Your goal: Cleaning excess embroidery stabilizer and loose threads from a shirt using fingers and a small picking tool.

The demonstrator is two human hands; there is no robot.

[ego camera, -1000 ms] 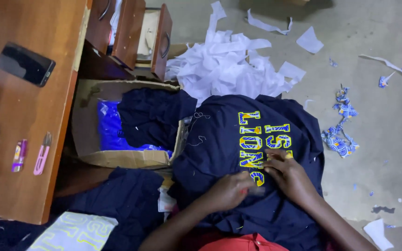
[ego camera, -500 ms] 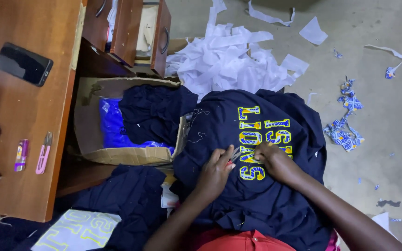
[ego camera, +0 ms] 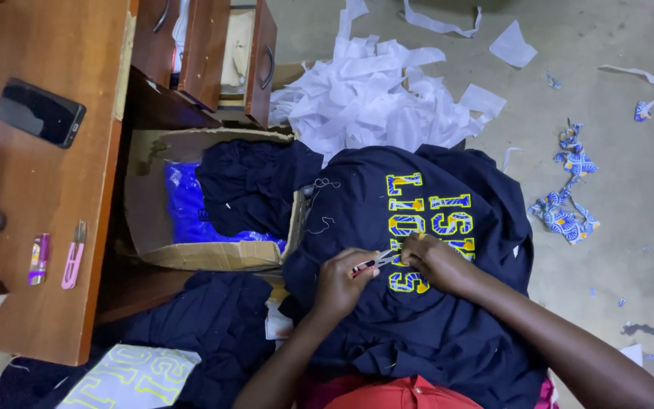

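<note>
A navy shirt (ego camera: 387, 333) with yellow and blue stitched letters (ego camera: 429, 227) lies spread over my lap. My left hand (ego camera: 340, 285) is shut on a small thread snipper (ego camera: 370, 263), its tip pointing at the lower letters. My right hand (ego camera: 434, 261) presses down on the fabric beside those letters, fingers pinching the cloth next to the snipper tip. Loose threads (ego camera: 321, 204) lie on the shirt near its left edge.
A cardboard box (ego camera: 213, 254) holding navy and blue cloth stands to the left. The wooden desk (ego camera: 39, 227) carries a phone (ego camera: 39, 112), tape rolls and pink snippers (ego camera: 73, 254). White paper scraps (ego camera: 380, 91) and blue fabric offcuts (ego camera: 565, 212) litter the floor.
Both hands have shifted slightly up the shirt toward the letters, and the left hand now shows the snipper held out to the lettering.
</note>
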